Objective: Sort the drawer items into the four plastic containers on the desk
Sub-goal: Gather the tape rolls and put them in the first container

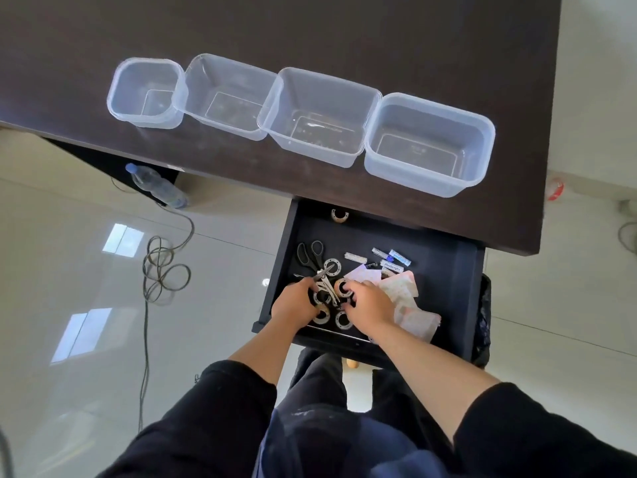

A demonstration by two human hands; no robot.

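While both hands work the ring pile (332, 305) at the drawer (448, 270) front, left hand (293, 303) and right hand (368, 301) curl onto rings; exact grip unclear. Scissors (310, 257) just beyond, nearer left. Four empty containers (427, 143) well beyond.

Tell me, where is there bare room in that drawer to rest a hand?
The drawer's right side, beyond the papers, lies bare, as does the back strip between the lone ring and scissors. The front left is crowded: both hands among the rings.
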